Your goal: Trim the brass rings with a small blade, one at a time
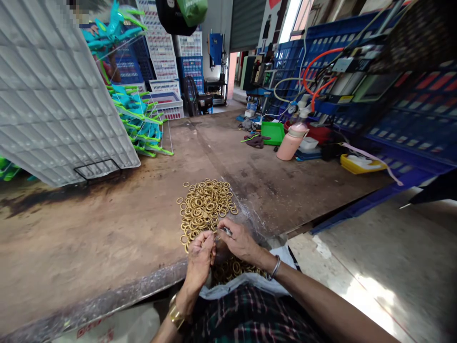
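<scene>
A pile of brass-coloured rings (207, 202) lies on the brown table (107, 228) near its front edge. At the near side of the pile, my left hand (200, 251) has its fingers pinched together; what they hold is too small to make out. Close beside it on the right is my right hand (240, 240), its fingers curled round a small metallic tool. Below both hands, an open white bag (282, 259) on the lap holds more brass rings (237, 270).
A ribbed white panel (67, 95) stands at the left, beside green and turquoise hangers (143, 119). Further back on the right are a green tray (272, 133), a pink bottle (291, 143) and a yellow tray (362, 164). Blue crates (421, 105) line the right side.
</scene>
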The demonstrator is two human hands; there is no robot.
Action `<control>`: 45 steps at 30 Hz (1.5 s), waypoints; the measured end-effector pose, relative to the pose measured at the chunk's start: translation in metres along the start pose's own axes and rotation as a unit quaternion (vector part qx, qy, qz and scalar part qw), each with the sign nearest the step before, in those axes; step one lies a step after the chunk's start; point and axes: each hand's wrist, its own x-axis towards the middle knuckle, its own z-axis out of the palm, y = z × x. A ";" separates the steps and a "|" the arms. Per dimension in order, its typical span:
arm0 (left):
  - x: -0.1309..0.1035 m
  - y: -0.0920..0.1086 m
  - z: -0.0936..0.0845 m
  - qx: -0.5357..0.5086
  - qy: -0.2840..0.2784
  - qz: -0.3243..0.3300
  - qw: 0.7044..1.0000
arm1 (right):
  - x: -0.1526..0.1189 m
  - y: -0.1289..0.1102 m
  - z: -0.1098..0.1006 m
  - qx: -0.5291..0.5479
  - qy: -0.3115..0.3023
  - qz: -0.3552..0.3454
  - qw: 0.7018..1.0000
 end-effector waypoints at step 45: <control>-0.006 0.001 -0.006 0.004 -0.102 -0.001 0.995 | -0.008 -0.009 0.003 -0.269 -0.118 0.011 0.956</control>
